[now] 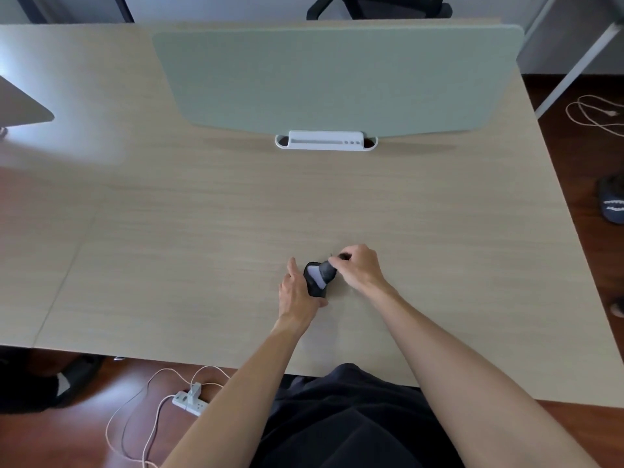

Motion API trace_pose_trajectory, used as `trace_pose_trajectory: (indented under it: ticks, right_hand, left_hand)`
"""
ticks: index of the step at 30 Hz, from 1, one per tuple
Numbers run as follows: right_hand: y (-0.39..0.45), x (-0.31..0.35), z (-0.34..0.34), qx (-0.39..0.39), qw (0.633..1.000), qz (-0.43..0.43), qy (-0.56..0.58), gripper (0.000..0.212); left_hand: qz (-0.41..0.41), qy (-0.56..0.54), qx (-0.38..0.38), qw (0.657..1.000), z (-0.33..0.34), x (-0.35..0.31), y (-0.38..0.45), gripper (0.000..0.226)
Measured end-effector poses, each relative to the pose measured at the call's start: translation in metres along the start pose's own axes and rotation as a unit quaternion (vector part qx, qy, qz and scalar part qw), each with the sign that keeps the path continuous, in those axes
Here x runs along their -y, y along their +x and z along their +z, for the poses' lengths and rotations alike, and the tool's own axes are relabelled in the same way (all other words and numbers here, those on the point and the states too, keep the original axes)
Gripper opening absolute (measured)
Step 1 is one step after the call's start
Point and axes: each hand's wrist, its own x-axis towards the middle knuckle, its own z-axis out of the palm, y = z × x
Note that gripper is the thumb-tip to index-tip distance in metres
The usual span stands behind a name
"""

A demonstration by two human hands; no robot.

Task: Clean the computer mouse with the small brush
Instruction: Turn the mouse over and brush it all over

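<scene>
- Black computer mouse (315, 287) on a pale wood-grain bench (202, 231), near the front edge and a little right of centre, just ahead of the seated person's dark-clothed lap (341, 417).
- Small, dark and rounded in look, with a pale bluish-white patch on the upper face; too small and blurred to tell whether that patch is a reflection or a part of the shell.
- Long axis running roughly away from the person, far end leaning slightly left; which end is front cannot be told.
- Left hand (299, 292) laid along the mouse's left flank, fingers (292, 265) extended flat and close together, thumb tucked by the near end, touching and steadying rather than wrapped around.
- Right hand (359, 268) just right of the mouse, fingers pinched narrow on the dark handle of the small brush (328, 270), a stub of which shows at the knuckles.
- Brush head a dark grey tuft, angled down and left from the hand onto the mouse's upper right side, touching it.
- Beyond, at the bench's far side: a grey-green divider panel (337, 76) standing in a white clamp bracket (326, 140).
- On the floor at lower left: a white power strip (189, 401) with cables.
</scene>
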Motion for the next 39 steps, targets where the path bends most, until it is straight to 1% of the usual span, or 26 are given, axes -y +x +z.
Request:
trace_pose_trajectory:
  ticks: [3,5,6,7,8,10,11,15,17,19,21,22,23,25,28,30,32,33,34,35,36,39]
  right_hand:
    - [0.006,-0.006,0.001,-0.062,0.998,0.014,-0.014,0.03]
    - [0.006,-0.001,-0.001,-0.095,0.995,-0.011,0.001,0.031]
    - [0.005,0.002,-0.002,-0.096,0.995,-0.024,0.024,0.034]
    - [0.004,0.006,-0.003,-0.081,0.995,-0.03,0.048,0.036]
    - [0.002,0.009,-0.004,-0.049,0.997,-0.029,0.059,0.036]
    - [0.0,0.008,-0.002,0.016,0.999,-0.025,0.026,0.037]
    - [0.002,0.004,-0.001,0.022,0.999,-0.025,0.001,0.036]
    - [0.009,-0.005,-0.006,-0.063,0.997,-0.027,-0.036,0.031]
    - [0.01,-0.002,-0.009,-0.074,0.997,-0.034,0.013,0.032]
    - [0.009,0.006,-0.008,-0.036,0.997,-0.03,0.058,0.038]
    - [0.006,0.015,-0.002,0.031,0.998,-0.027,0.043,0.041]
    - [0.006,0.018,0.003,0.056,0.998,-0.025,0.026,0.039]
    - [0.008,0.019,0.009,0.064,0.998,-0.023,0.013,0.037]
    - [0.011,0.02,0.015,0.042,0.999,-0.022,0.002,0.034]
    - [0.019,0.018,0.009,-0.022,0.999,-0.028,-0.03,0.029]
    - [0.023,0.019,0.0,-0.04,0.998,-0.032,-0.03,0.028]
    - [0.024,0.021,-0.006,-0.023,0.999,-0.031,0.008,0.034]
    - [0.022,0.021,-0.008,0.01,0.999,-0.025,0.021,0.035]
    - [0.02,0.021,-0.009,0.044,0.999,-0.021,0.014,0.035]
    - [0.018,0.019,-0.007,0.059,0.998,-0.021,-0.005,0.033]
    - [0.017,0.014,-0.005,0.051,0.998,-0.023,-0.02,0.031]
    - [0.014,0.005,-0.003,-0.039,0.998,-0.018,-0.047,0.026]
  left_hand:
    - [-0.002,-0.001,0.001,1.0,-0.002,-0.001,0.0,0.12]
    - [-0.005,-0.007,0.001,1.0,-0.003,-0.001,0.0,0.121]
    - [-0.006,-0.009,0.001,1.0,-0.003,-0.001,0.0,0.121]
    - [-0.008,-0.01,0.002,1.0,-0.004,-0.001,0.0,0.122]
    - [-0.008,-0.012,0.002,1.0,-0.004,-0.001,0.0,0.123]
    - [-0.007,-0.015,0.002,1.0,-0.005,-0.001,0.0,0.123]
    - [-0.007,-0.015,0.002,1.0,-0.005,-0.002,0.0,0.123]
    - [-0.011,-0.013,0.008,1.0,-0.006,-0.004,0.0,0.123]
    - [-0.014,-0.02,0.011,1.0,-0.005,-0.003,0.0,0.125]
    - [-0.021,-0.032,0.011,0.999,-0.006,-0.003,0.0,0.128]
    - [-0.024,-0.049,0.008,0.998,-0.006,-0.001,0.001,0.131]
    - [-0.025,-0.06,0.008,0.998,-0.006,-0.001,0.0,0.131]
    - [-0.028,-0.07,0.007,0.997,-0.006,0.0,0.0,0.132]
    - [-0.028,-0.073,0.01,0.997,-0.006,-0.001,-0.001,0.133]
    - [-0.029,-0.059,0.009,0.998,-0.006,-0.002,-0.002,0.133]
    - [-0.033,-0.06,0.006,0.998,-0.007,-0.002,-0.002,0.132]
    - [-0.032,-0.064,0.005,0.997,-0.007,-0.003,-0.002,0.13]
    - [-0.03,-0.065,0.003,0.997,-0.007,-0.003,-0.002,0.127]
    - [-0.025,-0.065,0.001,0.998,-0.006,-0.003,-0.003,0.125]
    - [-0.022,-0.065,-0.001,0.998,-0.007,-0.003,-0.003,0.122]
    - [-0.019,-0.061,-0.002,0.998,-0.007,-0.003,-0.002,0.121]
    - [-0.018,-0.048,0.002,0.999,-0.007,-0.004,-0.003,0.118]
